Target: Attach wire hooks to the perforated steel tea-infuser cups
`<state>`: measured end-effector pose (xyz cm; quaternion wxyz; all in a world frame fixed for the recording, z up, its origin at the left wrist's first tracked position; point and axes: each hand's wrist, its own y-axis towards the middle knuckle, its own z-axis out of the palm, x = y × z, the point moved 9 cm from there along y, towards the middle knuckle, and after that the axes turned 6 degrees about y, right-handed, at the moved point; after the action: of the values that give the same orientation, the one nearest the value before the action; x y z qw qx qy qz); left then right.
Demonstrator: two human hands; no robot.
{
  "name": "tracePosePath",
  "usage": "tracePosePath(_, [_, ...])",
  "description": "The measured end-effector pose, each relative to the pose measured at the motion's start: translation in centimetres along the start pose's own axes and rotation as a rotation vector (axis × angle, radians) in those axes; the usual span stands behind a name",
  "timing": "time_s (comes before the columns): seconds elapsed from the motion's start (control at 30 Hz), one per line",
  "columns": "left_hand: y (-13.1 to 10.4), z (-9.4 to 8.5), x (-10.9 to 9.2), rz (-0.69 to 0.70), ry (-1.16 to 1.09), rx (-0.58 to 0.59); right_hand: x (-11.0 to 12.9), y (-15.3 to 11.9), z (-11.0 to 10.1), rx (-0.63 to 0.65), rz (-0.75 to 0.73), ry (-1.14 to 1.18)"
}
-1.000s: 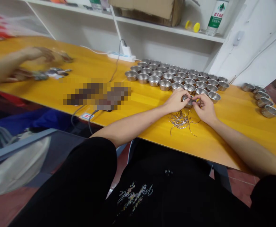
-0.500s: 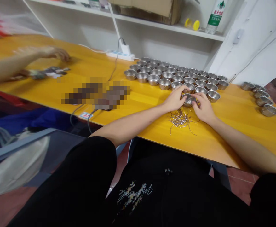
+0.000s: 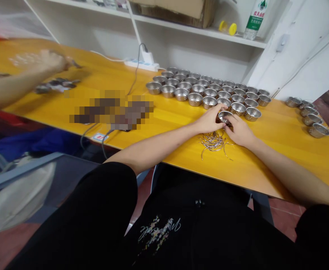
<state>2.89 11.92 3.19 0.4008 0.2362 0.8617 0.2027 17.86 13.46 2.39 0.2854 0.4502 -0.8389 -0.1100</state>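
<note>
A small perforated metal cup [image 3: 224, 117] stands between my two hands on the orange table. My left hand [image 3: 211, 119] is curled round its left side, thumb and fingers on the wall. From the right, my right hand [image 3: 237, 129] reaches to the same cup with its fingers bent over the rim and into the opening; its fingertips are partly hidden. Just below the hands lies a loose pile of thin curved metal wires [image 3: 213, 142]. Rows of similar metal cups [image 3: 195, 99] stand right behind my hands.
More cups [image 3: 319, 130] stand at the right. Two blurred-out flat objects with cables lie left of centre, before a white power strip [image 3: 142, 64]. At the far left another person's arm [image 3: 20, 80] moves over small dark items [image 3: 57, 85].
My right hand has moved left, its fingers now over and into the cup's opening. The cup shows its open top more. The other person's hand has shifted left.
</note>
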Motion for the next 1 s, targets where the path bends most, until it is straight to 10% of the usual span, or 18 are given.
tracePosePath(1.0, [0.3,-0.9,0.2,-0.013,0.055,-0.06,0.0,-0.3,-1.9,-0.205,0.05,0.189])
